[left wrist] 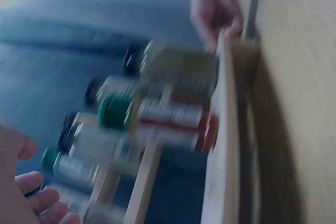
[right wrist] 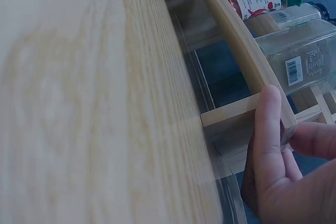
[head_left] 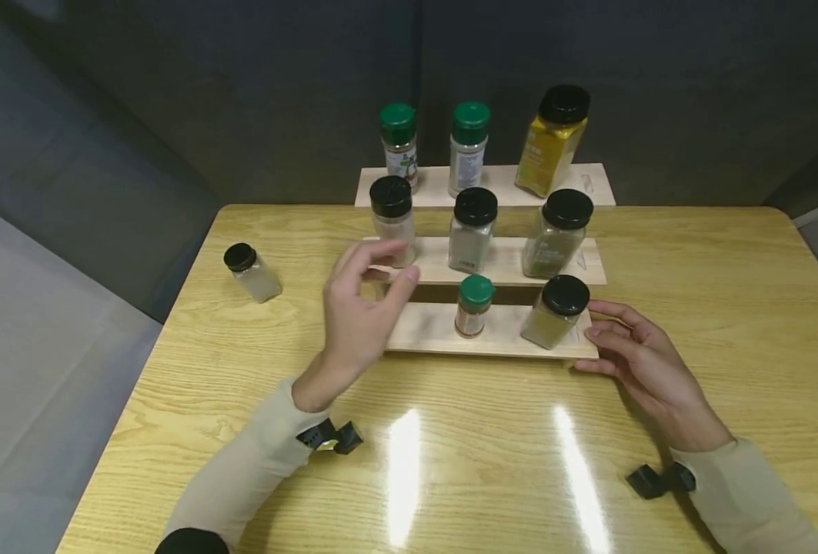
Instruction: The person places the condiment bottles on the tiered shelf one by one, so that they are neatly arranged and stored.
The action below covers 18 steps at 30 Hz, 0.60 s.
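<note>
Three-tier wooden spice rack (head_left: 436, 329) standing on the worktop (head_left: 692, 308), toward its far middle. Your right hand (head_left: 647, 362) rests against the right end of the lowest step, its fingers (right wrist: 268, 129) laid nearly straight along the wooden edge, touching it without curling round anything. Your left hand (head_left: 360, 308) hovers at the left end of the rack, in front of the lowest and middle steps, fingers loosely bent and spread, holding nothing; its fingertips lie just beside the black-capped jar (head_left: 392, 219) at the left of the middle step, though contact cannot be told. The lowest step carries a small green-capped jar (head_left: 473, 306) and, to its right, a square black-capped jar (head_left: 554, 312) near your right hand; its left place is bare. The middle step holds two further black-capped jars (head_left: 473, 229) (head_left: 559, 233). The top step holds two green-capped jars (head_left: 400, 145) (head_left: 469, 148) and a tall jar of yellow powder (head_left: 552, 140) with a black cap. A loose black-capped jar (head_left: 252, 272) stands on the worktop well apart to the left of the rack. The left wrist view is blurred by motion.
</note>
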Available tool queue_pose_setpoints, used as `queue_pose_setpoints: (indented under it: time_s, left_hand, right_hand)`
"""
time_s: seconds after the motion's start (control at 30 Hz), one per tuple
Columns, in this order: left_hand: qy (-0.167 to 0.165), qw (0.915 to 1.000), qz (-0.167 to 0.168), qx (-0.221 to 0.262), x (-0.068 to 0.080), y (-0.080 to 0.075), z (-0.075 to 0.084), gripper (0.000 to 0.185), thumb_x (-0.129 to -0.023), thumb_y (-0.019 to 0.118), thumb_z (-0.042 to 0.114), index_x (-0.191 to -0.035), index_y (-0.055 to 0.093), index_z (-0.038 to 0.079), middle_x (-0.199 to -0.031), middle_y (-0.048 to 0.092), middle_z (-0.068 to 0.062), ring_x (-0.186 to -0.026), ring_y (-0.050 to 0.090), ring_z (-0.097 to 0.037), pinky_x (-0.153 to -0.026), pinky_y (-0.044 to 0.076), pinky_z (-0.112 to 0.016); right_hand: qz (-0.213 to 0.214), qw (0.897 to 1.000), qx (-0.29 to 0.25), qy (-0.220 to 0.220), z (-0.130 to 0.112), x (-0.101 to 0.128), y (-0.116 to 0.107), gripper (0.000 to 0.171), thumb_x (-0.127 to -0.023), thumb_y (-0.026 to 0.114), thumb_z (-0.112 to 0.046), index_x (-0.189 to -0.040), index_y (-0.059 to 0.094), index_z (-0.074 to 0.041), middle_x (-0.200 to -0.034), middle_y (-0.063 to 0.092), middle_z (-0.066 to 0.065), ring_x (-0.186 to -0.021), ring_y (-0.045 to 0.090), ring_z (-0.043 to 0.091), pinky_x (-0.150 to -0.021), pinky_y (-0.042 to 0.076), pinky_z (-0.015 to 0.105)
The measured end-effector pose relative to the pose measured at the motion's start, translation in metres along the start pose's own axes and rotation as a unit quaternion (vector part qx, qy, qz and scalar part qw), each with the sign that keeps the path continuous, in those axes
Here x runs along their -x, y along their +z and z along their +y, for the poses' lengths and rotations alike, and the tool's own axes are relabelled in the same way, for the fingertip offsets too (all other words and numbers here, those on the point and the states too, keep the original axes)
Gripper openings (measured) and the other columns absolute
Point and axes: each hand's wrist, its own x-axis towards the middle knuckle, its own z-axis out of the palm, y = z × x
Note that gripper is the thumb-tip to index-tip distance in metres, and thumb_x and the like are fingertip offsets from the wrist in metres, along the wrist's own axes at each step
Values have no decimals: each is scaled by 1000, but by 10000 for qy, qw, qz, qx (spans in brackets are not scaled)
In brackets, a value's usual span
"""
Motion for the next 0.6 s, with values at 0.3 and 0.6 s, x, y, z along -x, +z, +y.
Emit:
queue_pose_setpoints:
  time_s: [0.3,0.6]
  left_hand:
    - [-440,9879,1401,-499,-11,-80,-37,25,-99,74,6,-118,74,-11,-114,70,-20,-101,65,-25,-87,55,-25]
    - [-917,9721,1721,-1301,-16,-134,-65,27,-100,76,11,-122,75,-5,-112,66,-1,-107,57,-9,-95,51,-28]
  right_hand:
    - [-4,10000,59,11,-1,-1,1,43,-109,50,16,-130,73,-12,-106,66,7,-97,69,16,-79,68,42]
    - [-39,10000,-81,4,-1,0,0,44,-108,48,18,-131,73,-11,-105,65,8,-97,68,16,-80,68,42]
